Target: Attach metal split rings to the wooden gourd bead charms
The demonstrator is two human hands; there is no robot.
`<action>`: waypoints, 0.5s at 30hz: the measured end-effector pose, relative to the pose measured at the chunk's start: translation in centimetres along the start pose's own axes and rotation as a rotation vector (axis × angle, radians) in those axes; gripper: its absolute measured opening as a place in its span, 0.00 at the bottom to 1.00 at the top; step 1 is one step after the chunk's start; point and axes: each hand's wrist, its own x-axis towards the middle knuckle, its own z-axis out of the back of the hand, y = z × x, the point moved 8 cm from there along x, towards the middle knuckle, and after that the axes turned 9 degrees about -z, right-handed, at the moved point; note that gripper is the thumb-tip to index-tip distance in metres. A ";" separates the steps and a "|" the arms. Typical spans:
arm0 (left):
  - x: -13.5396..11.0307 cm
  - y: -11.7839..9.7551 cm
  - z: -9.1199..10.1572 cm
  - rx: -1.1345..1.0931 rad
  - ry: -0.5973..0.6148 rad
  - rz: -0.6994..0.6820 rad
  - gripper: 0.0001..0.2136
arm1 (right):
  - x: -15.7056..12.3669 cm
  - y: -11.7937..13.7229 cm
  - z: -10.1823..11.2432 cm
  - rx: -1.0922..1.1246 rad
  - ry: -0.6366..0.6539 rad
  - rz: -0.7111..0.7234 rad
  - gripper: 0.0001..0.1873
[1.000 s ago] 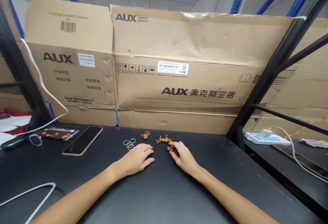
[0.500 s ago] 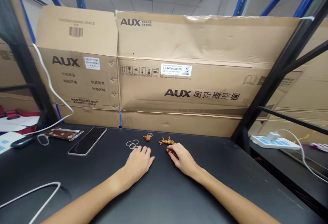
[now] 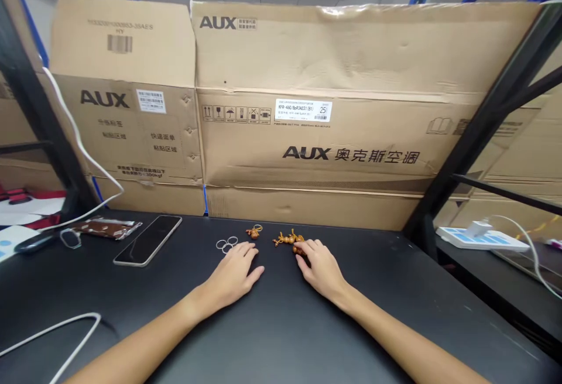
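My left hand [image 3: 235, 270] lies flat on the black table [image 3: 281, 325], fingers stretched out, holding nothing. Its fingertips are just short of a few loose metal key rings [image 3: 226, 244]. My right hand [image 3: 319, 265] rests palm down to the right, fingertips touching a small brown wooden gourd charm [image 3: 300, 250] at the edge of a cluster of gourd charms [image 3: 286, 237]. Another single gourd charm with a ring [image 3: 253, 232] lies between the rings and the cluster.
A phone [image 3: 148, 240] lies face up at the left, beside a brown packet [image 3: 108, 228] and white cables [image 3: 52, 331]. Large AUX cardboard boxes [image 3: 307, 138] wall off the table's back. A black rack post [image 3: 474, 132] stands right, with a power strip [image 3: 480, 237] beyond.
My left hand has slid a little toward the key rings and spread flat. My right hand has shifted slightly over the gourd charm. The view has drifted a little.
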 end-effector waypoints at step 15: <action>0.4 1.1 -0.2 -0.226 -0.025 -0.014 0.09 | -1.5 2.5 0.8 0.428 0.052 0.094 0.13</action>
